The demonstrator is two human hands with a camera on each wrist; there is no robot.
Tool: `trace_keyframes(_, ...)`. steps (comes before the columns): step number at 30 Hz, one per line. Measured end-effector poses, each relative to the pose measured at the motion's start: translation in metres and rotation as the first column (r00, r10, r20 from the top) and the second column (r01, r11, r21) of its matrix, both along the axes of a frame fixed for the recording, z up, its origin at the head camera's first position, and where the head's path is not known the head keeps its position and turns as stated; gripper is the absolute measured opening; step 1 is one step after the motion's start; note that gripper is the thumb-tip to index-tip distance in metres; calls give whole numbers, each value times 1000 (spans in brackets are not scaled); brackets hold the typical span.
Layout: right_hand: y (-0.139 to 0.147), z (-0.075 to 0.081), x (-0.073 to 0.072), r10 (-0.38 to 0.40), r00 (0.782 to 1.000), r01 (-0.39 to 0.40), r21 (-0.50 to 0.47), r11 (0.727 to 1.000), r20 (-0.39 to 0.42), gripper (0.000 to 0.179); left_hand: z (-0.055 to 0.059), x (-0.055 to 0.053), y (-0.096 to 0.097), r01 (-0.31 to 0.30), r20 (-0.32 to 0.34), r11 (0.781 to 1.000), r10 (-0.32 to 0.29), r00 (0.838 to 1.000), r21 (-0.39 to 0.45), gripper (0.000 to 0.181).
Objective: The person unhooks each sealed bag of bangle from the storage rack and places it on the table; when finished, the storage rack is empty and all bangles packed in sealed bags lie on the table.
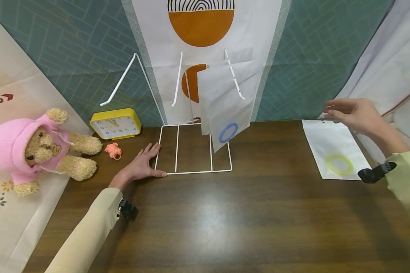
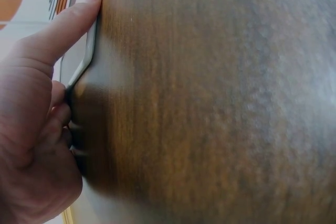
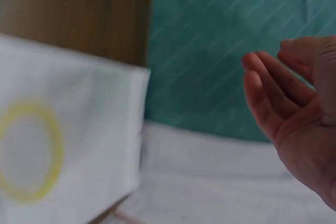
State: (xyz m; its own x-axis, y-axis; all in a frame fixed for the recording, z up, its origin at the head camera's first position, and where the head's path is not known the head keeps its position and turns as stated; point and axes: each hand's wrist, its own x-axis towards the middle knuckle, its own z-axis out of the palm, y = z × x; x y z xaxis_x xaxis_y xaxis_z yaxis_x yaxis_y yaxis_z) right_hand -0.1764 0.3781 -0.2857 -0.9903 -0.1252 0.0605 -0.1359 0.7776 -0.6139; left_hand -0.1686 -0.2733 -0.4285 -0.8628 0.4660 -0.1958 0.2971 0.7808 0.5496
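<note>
My left hand (image 1: 141,165) rests on the left corner of the white wire rack (image 1: 198,173), fingers spread along its side. In the left wrist view, the thumb (image 2: 65,27) lies against the rack's wire. White pouches hang from the rack's right hook (image 1: 234,76); the front pouch (image 1: 222,110) shows a blue ring (image 1: 228,132). My right hand (image 1: 358,115) is raised near the far end of another white pouch (image 1: 328,140), which lies on the table and shows a yellow ring (image 1: 339,164). In the right wrist view, this hand (image 3: 299,93) has loosely bent fingers and holds nothing.
Left of the rack stand a yellow clock (image 1: 116,124) and a small coral-coloured object (image 1: 114,151). A teddy bear (image 1: 42,146) in a pink hoodie lies at the table's left edge. Two more hooks (image 1: 119,81) jut forward. Green patterned cloth (image 1: 304,76) hangs behind.
</note>
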Motion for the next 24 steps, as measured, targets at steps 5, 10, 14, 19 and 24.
trace_keyframes(5,-37,13,-2,95,996,-93,-239,966,-5,38,-1,0,-1,1,-4,1000,-1,1000,-5,118)
trace_keyframes(10,-72,25,-6,165,986,-168,-381,909,-41,34,-2,0,-1,1,7,1000,-1,1000,-9,118)
trace_keyframes(14,-94,35,-10,201,978,-201,-462,864,-50,35,-2,-1,0,2,13,1000,-2,1000,-16,118)
trace_keyframes(19,-111,51,-15,197,979,-196,-508,839,-52,37,4,-8,3,5,24,1000,-4,1000,-22,118)
trace_keyframes(24,-125,54,-18,196,980,-187,-554,811,-44,38,3,-5,1,5,29,1000,-5,1000,-27,118)
